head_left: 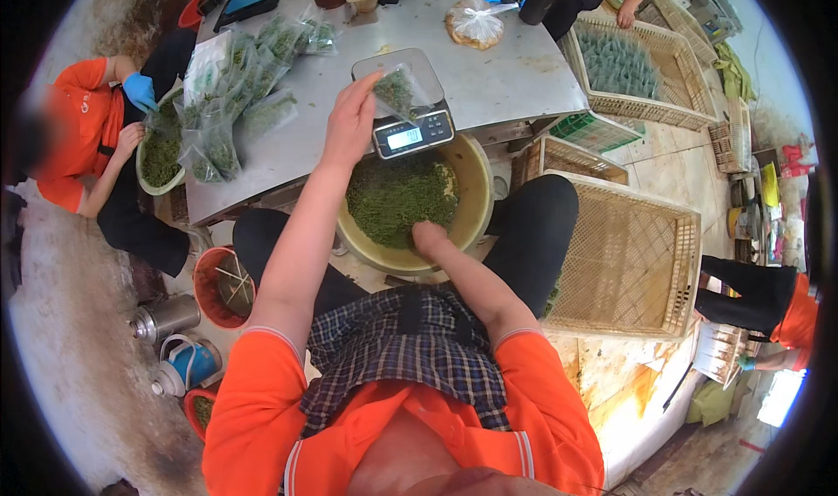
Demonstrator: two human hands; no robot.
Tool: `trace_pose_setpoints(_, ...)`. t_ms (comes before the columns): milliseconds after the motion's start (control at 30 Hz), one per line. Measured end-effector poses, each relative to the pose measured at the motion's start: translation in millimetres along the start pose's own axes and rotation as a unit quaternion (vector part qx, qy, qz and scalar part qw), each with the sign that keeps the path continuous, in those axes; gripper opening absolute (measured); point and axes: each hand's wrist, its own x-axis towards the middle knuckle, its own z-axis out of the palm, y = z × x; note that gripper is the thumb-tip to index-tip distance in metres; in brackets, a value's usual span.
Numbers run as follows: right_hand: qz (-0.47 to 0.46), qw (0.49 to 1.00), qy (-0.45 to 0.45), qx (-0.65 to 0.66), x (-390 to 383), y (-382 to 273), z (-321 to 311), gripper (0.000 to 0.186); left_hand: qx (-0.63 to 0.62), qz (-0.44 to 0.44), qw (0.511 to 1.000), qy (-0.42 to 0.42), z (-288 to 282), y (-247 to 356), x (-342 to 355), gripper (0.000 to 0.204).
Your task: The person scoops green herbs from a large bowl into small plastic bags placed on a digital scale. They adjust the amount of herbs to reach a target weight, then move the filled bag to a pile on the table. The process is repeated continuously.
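A clear plastic bag (pixel 397 92) partly filled with small green peppercorns rests on a digital scale (pixel 413 136) with a lit display. My left hand (pixel 353 116) is at the bag's left edge, its fingers closed on the plastic. Below the table edge, between my knees, stands a wide yellowish basin (pixel 476 186) of loose green peppercorns (pixel 397 204). Into the near side of that heap reaches my right hand (pixel 428 237), its fingers curled round some of the peppercorns and its fingertips hidden among them.
Filled bags (pixel 271 51) are piled at the metal table's (pixel 502 77) left. A knotted bag (pixel 474 23) sits farther back. At left, a co-worker's gloved hand (pixel 140 90) is over another basin (pixel 175 182). Plastic crates (pixel 628 260) stand right; a red bucket (pixel 209 300) and flasks stand left.
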Motion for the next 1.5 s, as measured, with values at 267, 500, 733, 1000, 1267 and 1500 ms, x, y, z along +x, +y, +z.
trace_pose_setpoints(267,-0.032,0.989,0.105,0.098,21.5,-50.1,59.0,0.025,-0.097,-0.236,0.967,0.015,-5.8,-1.5,-136.5,0.027)
trace_pose_setpoints(500,-0.068,0.980,0.133,0.130,42.1,-19.8,36.8,0.021,-0.173,-0.344,0.916,-0.109,24.3,-47.4,-166.7,0.027)
trace_pose_setpoints(733,-0.090,0.891,0.154,0.417,-35.9,-44.1,-94.5,0.012,-0.329,-0.547,0.758,-0.131,33.6,-57.6,-175.5,0.039)
trace_pose_setpoints(1000,-0.049,0.813,0.396,0.425,-57.7,-34.3,-224.5,0.018,-0.302,-0.523,0.787,-0.124,33.2,-46.3,-160.6,0.041)
trace_pose_setpoints(1267,-0.066,0.773,0.526,0.349,-40.7,-38.4,-239.3,0.017,-0.311,-0.525,0.780,-0.137,27.8,-39.7,-157.1,0.041)
trace_pose_setpoints(1500,-0.030,0.787,0.434,0.436,-81.5,-30.7,-223.3,0.012,-0.367,-0.526,0.756,-0.133,25.4,-29.9,-151.4,0.040)
